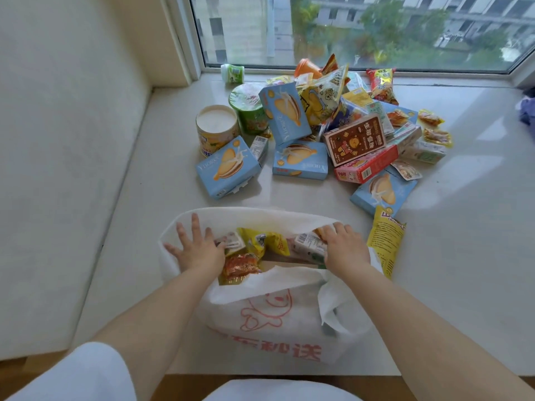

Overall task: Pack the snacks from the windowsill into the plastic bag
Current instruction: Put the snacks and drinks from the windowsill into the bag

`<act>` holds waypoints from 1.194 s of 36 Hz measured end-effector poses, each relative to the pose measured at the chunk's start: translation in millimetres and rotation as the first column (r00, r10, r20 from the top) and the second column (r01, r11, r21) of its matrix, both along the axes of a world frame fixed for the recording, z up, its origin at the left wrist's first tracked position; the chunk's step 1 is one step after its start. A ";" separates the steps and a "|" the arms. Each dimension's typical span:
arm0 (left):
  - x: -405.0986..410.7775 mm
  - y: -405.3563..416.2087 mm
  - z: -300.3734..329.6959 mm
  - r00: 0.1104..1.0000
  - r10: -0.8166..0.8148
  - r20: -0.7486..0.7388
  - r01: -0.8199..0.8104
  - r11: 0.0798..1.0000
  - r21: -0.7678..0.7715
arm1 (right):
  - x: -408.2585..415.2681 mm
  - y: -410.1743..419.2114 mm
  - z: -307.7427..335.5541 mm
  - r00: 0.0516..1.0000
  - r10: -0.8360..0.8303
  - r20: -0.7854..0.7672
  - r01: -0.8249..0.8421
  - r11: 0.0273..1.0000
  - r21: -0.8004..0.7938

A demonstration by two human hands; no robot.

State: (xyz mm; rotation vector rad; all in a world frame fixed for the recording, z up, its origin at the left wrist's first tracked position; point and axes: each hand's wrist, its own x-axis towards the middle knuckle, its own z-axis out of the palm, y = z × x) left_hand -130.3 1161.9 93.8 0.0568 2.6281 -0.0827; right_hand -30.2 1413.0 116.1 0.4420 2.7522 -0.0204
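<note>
A white plastic bag (278, 322) with red print stands open at the near edge of the windowsill (162, 180), with several snack packets inside. My left hand (195, 250) lies flat with fingers spread against the bag's left inner wall. My right hand (344, 247) is inside the bag's right side, fingers curled over a white carton (308, 244). Beyond the bag lies a pile of snacks: blue biscuit boxes (228, 167), a brown box (354, 143), a red box (366, 167), a green cup (249, 108) and a round tub (215, 128). A yellow packet (386, 241) lies right of the bag.
The window glass (362, 27) closes the back of the sill and a cream wall (63, 125) its left side. A small green bottle (233, 73) lies by the window frame. A dark cloth (528, 110) shows at the right edge. Bare sill extends to the right.
</note>
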 end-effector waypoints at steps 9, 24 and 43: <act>1.6 -29.3 -4.1 0.981 0.138 0.138 -0.140 0.990 -0.001 | -6.3 -10.8 -2.3 0.996 0.090 0.012 -0.090 0.986 0.139; -18.2 -92.1 15.6 0.399 0.080 0.914 -0.680 -0.642 0.353 | -40.7 -95.9 1.1 0.787 0.540 -0.298 -0.585 0.807 -0.082; -6.3 -94.4 25.4 0.603 0.522 -0.604 -0.016 0.764 0.645 | 2.0 -161.8 9.3 0.628 0.777 -0.040 -0.740 0.581 -0.339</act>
